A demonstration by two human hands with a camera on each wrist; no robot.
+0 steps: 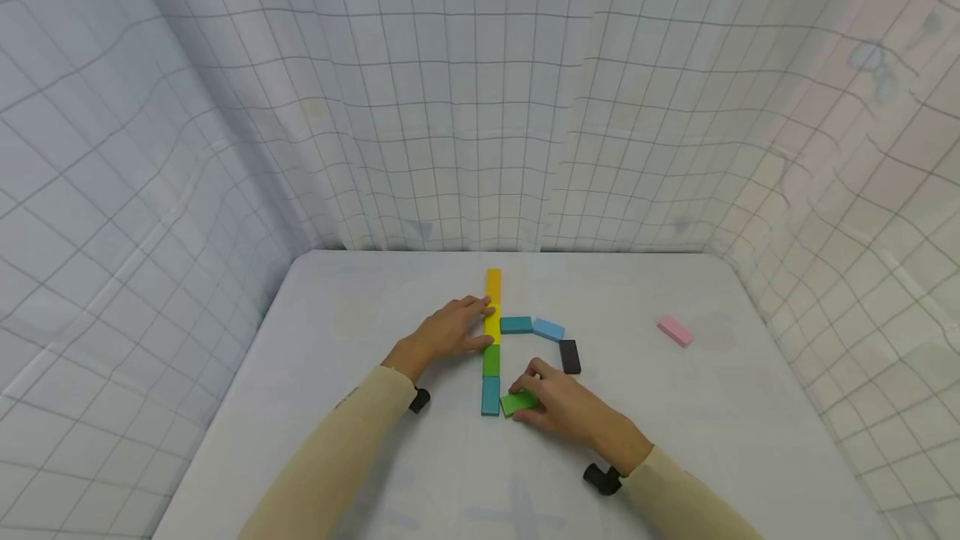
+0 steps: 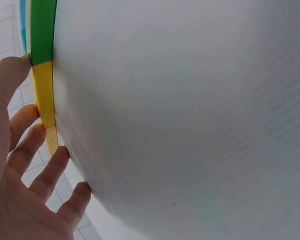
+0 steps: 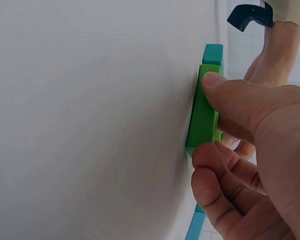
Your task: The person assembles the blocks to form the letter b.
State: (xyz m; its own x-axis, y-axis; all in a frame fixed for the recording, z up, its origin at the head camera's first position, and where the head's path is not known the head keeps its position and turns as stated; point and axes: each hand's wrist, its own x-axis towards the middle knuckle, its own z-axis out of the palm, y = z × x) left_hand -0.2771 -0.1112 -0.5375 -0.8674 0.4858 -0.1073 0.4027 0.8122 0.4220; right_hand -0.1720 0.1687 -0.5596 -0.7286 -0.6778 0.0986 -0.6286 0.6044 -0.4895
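A straight column of blocks runs away from me: a teal block [image 1: 491, 397], a green block [image 1: 491, 361], then a yellow block [image 1: 492, 328] and another yellow block [image 1: 493, 282]. My left hand [image 1: 448, 330] lies along the column's left side. Its thumb is near the seam of the green and yellow blocks, its spread fingers alongside the yellow ones. My right hand [image 1: 567, 408] pinches a light green block [image 3: 203, 112] between thumb and fingers. That block lies slightly angled, its left end close beside the teal block; fingers partly cover its right end.
Right of the column, a second teal block [image 1: 516, 325], a light blue block [image 1: 549, 329] and a dark block [image 1: 570, 357] form a bending line. Farther right on the white table [image 1: 750, 440] lies a pink block [image 1: 676, 331]. Grid-patterned cloth [image 1: 525, 107] hangs around the table.
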